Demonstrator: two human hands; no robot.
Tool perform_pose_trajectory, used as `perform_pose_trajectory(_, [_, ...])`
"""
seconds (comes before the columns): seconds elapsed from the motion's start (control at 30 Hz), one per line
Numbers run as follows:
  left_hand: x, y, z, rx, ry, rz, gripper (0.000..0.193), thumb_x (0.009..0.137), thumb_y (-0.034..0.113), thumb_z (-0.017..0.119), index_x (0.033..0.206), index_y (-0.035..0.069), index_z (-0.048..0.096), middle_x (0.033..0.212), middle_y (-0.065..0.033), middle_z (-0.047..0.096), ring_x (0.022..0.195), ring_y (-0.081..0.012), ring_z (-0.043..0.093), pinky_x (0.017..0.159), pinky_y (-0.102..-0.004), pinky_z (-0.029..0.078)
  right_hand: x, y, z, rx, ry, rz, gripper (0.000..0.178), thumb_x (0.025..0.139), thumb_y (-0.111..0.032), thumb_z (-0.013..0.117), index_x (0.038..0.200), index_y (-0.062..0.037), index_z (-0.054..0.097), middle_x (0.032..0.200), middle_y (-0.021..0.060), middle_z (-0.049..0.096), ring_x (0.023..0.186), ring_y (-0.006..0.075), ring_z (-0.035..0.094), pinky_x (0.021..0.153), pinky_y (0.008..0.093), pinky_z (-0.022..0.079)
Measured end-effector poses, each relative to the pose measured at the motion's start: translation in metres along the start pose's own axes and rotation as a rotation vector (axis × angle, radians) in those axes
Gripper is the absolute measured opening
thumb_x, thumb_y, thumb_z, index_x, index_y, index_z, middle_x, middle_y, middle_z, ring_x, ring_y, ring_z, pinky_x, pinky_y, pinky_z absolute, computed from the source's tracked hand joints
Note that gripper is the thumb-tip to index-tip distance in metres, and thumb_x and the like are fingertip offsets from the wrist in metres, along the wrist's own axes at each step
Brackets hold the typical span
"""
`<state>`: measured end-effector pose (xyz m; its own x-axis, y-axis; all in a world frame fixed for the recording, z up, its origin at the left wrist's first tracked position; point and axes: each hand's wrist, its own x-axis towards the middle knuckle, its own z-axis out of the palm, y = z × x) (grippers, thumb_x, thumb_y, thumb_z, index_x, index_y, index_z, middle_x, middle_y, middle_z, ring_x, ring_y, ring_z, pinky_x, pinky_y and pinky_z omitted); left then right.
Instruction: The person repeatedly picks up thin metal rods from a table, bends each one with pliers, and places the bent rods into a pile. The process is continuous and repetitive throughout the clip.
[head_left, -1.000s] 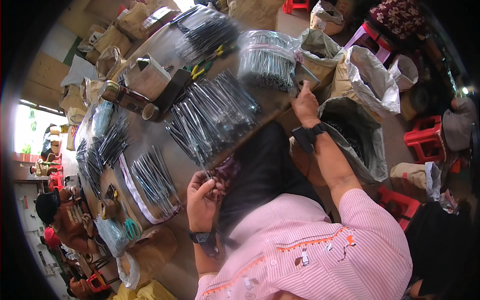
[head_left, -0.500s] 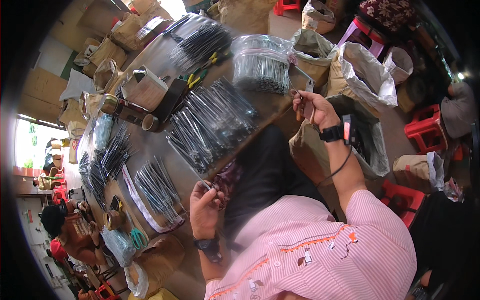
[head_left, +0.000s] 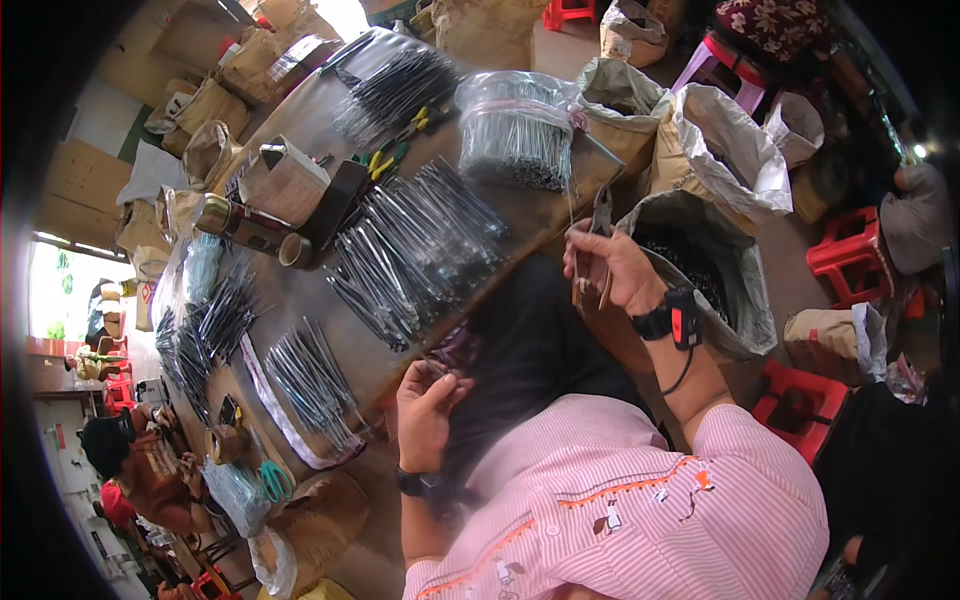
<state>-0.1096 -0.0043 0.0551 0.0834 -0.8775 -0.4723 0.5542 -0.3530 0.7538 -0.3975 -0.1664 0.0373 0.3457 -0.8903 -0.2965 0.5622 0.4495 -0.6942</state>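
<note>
My right hand (head_left: 618, 265), right of the table's near edge, is closed around pliers (head_left: 602, 215) with jaws pointing up and handles hanging below the fingers. A thin metal rod (head_left: 572, 200) rises beside the pliers from the same fingers. My left hand (head_left: 428, 412) is beside the table edge, over dark trousers, with thumb and fingers pinched; whatever is between them is too small to make out. Nearest to it on the table are a large pile of thin metal rods (head_left: 415, 250) and a smaller bundle of rods (head_left: 312, 375).
A plastic-wrapped bundle (head_left: 515, 140) stands at the table's far corner. An open sack (head_left: 690, 265) with dark pieces is by my right arm, more sacks (head_left: 725, 150) beyond. A flask (head_left: 240, 222), a cup (head_left: 295, 250) and green scissors (head_left: 275, 478) lie left. Another person (head_left: 150, 470) sits lower left.
My right hand has come down and left with the pliers, whose jaws now show upright. My left hand has shifted slightly right, away from the rod that reached its fingers.
</note>
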Motion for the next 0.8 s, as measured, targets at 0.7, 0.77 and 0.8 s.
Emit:
perform_pose_trajectory(0.7, [0.021, 0.001, 0.051, 0.079, -0.198, 0.152, 0.013, 0.079, -0.008, 0.066, 0.089, -0.001, 0.060, 0.089, -0.0088, 0.067, 0.078, -0.0157, 0.067, 0.072, -0.0286, 0.057, -0.044, 0.043, 0.082, -0.532, -0.187, -0.110, 0.014, 0.085, -0.002, 0.068, 0.095, -0.0019, 0.057, 0.079, 0.0065, 0.066, 0.068, 0.0131, 0.065, 0.059, 0.0233, 0.052])
perform_pose_trajectory(0.77, [0.020, 0.001, 0.050, 0.113, -0.154, 0.145, 0.014, 0.079, -0.007, 0.067, 0.089, -0.001, 0.060, 0.087, -0.0089, 0.068, 0.077, -0.0149, 0.067, 0.071, -0.0278, 0.056, -0.044, 0.052, 0.087, -0.603, -0.174, -0.179, 0.016, 0.085, -0.002, 0.068, 0.097, -0.0008, 0.058, 0.079, 0.0069, 0.066, 0.067, 0.0129, 0.064, 0.057, 0.0233, 0.051])
perform_pose_trajectory(0.8, [0.020, 0.001, 0.049, 0.116, -0.153, 0.163, 0.014, 0.079, -0.007, 0.068, 0.089, -0.002, 0.060, 0.086, -0.0089, 0.068, 0.077, -0.0145, 0.067, 0.071, -0.0275, 0.056, -0.043, 0.055, 0.090, -0.677, -0.112, -0.162, 0.017, 0.085, -0.002, 0.067, 0.098, -0.0002, 0.058, 0.078, 0.0071, 0.066, 0.066, 0.0128, 0.064, 0.057, 0.0233, 0.051])
